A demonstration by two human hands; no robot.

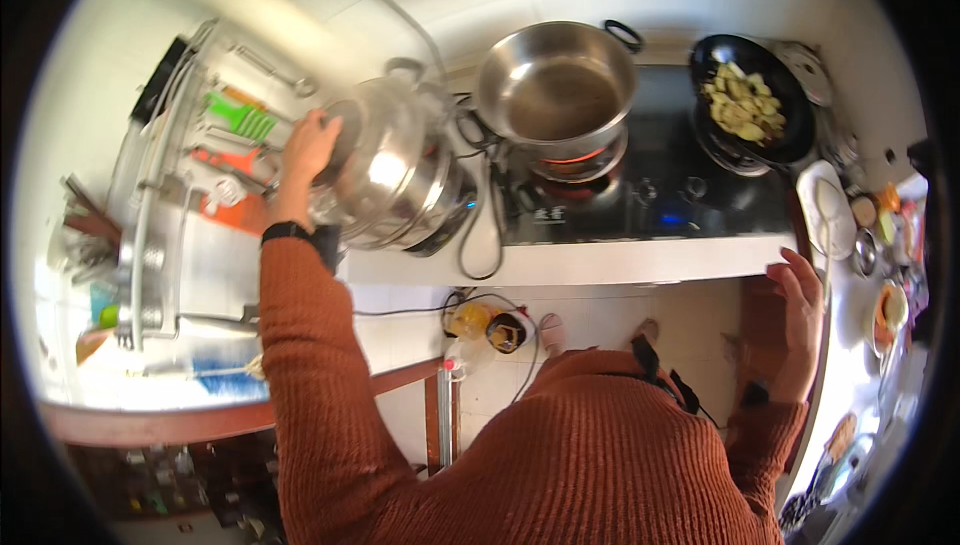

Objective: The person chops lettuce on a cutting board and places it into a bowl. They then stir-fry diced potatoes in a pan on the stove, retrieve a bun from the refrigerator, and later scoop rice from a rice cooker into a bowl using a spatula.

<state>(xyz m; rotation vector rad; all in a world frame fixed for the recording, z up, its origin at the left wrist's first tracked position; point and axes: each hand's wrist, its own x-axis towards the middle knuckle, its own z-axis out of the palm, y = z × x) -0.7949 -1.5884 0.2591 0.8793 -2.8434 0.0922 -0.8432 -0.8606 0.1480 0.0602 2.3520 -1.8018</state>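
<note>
At the left, my left hand [311,147] has its fingers on the dark knob of a shiny domed pot lid [386,132]. The lid is on a tall steel pot [427,192], blurred by motion; whether it sits flat or is lifted I cannot tell. My right hand [799,305] is held near the counter's front right edge, fingers apart, with nothing in it. Before me, a wide steel pot [559,87] stands over a glowing red burner on the black glass cooktop [660,207]. A black wok [799,113] holds pale chopped pieces of food [742,102] at the right.
A wall rack [142,207] with hanging utensils, including a green-handled one [240,117], lies left of the pot. A black cord [487,267] loops over the counter edge [570,263]. Bottles [472,327] stand on the floor. A white lid-like object [825,207] and bowls [889,316] are on the right.
</note>
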